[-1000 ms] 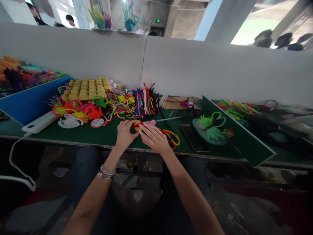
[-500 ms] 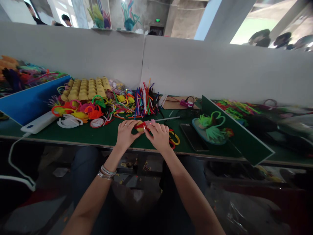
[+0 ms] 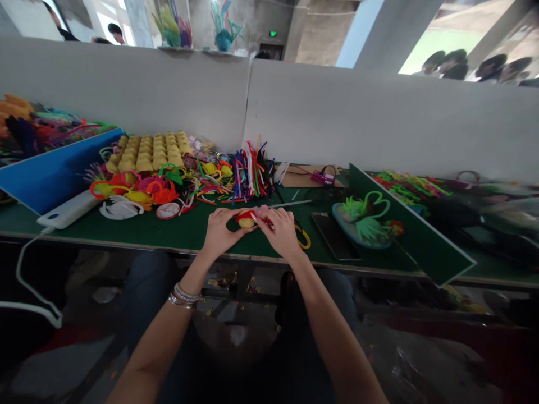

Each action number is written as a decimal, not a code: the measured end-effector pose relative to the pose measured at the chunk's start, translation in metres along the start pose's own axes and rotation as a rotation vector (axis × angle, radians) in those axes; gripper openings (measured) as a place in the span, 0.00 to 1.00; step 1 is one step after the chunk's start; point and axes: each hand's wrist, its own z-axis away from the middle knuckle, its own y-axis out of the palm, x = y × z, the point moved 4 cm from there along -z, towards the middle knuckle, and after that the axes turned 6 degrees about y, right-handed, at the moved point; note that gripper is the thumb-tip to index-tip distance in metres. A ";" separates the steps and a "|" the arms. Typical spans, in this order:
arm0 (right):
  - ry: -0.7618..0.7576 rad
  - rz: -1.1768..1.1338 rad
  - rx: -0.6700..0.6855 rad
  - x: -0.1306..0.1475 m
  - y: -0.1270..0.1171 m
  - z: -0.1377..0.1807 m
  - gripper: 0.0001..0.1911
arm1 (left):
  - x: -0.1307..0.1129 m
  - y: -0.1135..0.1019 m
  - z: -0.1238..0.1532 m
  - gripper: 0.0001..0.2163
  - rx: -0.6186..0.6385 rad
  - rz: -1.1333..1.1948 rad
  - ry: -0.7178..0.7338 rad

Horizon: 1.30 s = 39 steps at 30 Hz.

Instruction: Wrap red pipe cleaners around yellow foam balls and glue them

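Observation:
My left hand [image 3: 222,229], curled at the table's front edge, grips a small rounded yellow piece [image 3: 246,223] between thumb and fingers. A red strip [image 3: 243,214], which looks like pipe cleaner, lies across that piece. From the other side my right hand [image 3: 281,229] pinches at the red strip, its fingertips against the piece. More red shows under the right fingers, partly hidden. Just behind them is a pink object [image 3: 261,210], mostly covered, and a translucent stick [image 3: 290,203] extends to its right. A yellow loop [image 3: 304,238], perhaps a scissors handle, pokes out beside the right hand.
Bundled pipe cleaners [image 3: 252,171] stand at the back, left of a purple device [image 3: 323,177]. A yellow egg tray [image 3: 151,151] and bright fuzzy pieces [image 3: 143,191] fill the left. On the right lie a phone [image 3: 334,235], a blue tray [image 3: 337,216] and a green divider [image 3: 404,224].
My right hand has shifted slightly right, and its fingers now press on the red strip. More of the yellow piece shows. The red loop beside the yellow one is no longer visible.

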 end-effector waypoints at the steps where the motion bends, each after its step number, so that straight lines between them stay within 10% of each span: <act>1: 0.005 -0.031 0.014 -0.002 -0.001 0.000 0.16 | 0.000 0.000 0.000 0.23 0.002 0.015 0.002; 19: -0.050 -0.297 0.204 -0.011 -0.005 -0.001 0.11 | 0.005 -0.001 0.001 0.21 -0.020 0.220 0.012; 39: -0.141 -0.290 0.076 -0.005 -0.016 -0.001 0.14 | -0.002 -0.005 -0.001 0.22 -0.019 0.281 0.033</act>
